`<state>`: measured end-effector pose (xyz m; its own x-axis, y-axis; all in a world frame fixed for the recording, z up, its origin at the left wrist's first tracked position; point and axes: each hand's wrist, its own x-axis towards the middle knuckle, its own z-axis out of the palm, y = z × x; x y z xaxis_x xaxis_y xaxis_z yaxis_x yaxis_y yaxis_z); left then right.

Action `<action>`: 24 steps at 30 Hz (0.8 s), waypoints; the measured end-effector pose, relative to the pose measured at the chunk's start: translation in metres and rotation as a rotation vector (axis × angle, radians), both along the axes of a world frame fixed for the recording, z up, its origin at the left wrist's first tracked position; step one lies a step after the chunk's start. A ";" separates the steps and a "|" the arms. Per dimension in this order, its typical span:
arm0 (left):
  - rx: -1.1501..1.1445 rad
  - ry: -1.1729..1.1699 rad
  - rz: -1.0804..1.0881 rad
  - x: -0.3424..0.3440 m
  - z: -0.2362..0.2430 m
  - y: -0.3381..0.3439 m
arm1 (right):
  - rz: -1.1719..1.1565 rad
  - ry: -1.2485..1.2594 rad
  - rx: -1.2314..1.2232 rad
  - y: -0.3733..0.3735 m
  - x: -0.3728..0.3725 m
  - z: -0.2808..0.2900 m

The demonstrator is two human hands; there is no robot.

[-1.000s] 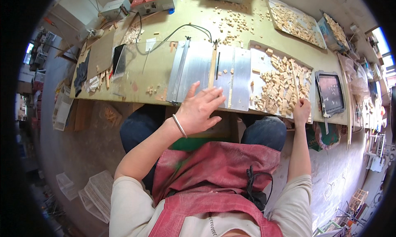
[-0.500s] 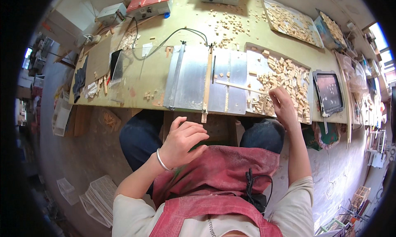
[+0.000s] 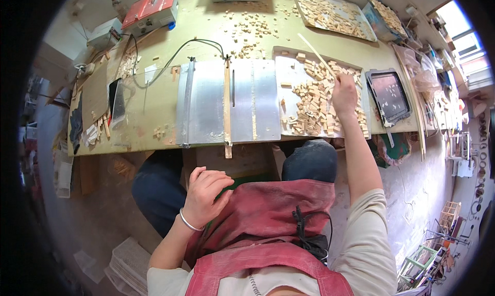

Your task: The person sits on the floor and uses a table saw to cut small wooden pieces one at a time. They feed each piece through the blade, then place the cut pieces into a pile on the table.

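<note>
In the head view, a flat silver metal plate (image 3: 209,102) lies at the near edge of a pale yellow-green table (image 3: 201,17). A narrow light-brown wooden strip (image 3: 227,100) runs across the plate from front to back, its near end jutting past the plate's front edge.

Right of the plate, the right hand (image 3: 345,95) is over a shallow white tray (image 3: 285,75) holding many small rectangular light-wood blocks (image 3: 314,105). Its fingers are closed around one end of a long, thin, pale wooden stick (image 3: 315,52), which slants away to a far end beyond the plate's back edge and to its right.

On the plate's near side, the left hand (image 3: 206,192) is above the dusty red apron (image 3: 273,203), fingers loosely bent and thumb apart; whether it touches the cloth cannot be told.

Farther right of the plate, past the white tray, lies a dark grey rectangular frame (image 3: 401,92). Beyond the plate, a black cable (image 3: 196,39) arches over the table, and loose wood pieces (image 3: 250,30) are scattered.
</note>
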<state>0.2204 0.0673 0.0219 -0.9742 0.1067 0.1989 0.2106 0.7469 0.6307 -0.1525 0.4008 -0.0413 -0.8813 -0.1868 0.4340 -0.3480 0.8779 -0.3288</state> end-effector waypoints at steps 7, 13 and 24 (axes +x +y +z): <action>0.041 -0.036 -0.012 0.003 -0.009 0.003 | -0.131 -0.042 0.225 0.061 0.007 -0.037; 0.049 -0.068 0.002 0.003 -0.016 0.006 | 0.215 -0.230 0.175 -0.002 0.013 -0.019; 0.052 -0.097 -0.030 0.001 -0.020 0.009 | 0.154 -0.317 0.251 -0.024 0.001 -0.018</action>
<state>0.2213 0.0760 0.0021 -0.9857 0.1279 0.1099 0.1683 0.7070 0.6869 -0.1516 0.3773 -0.0592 -0.9174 -0.3917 0.0706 -0.3973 0.8901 -0.2232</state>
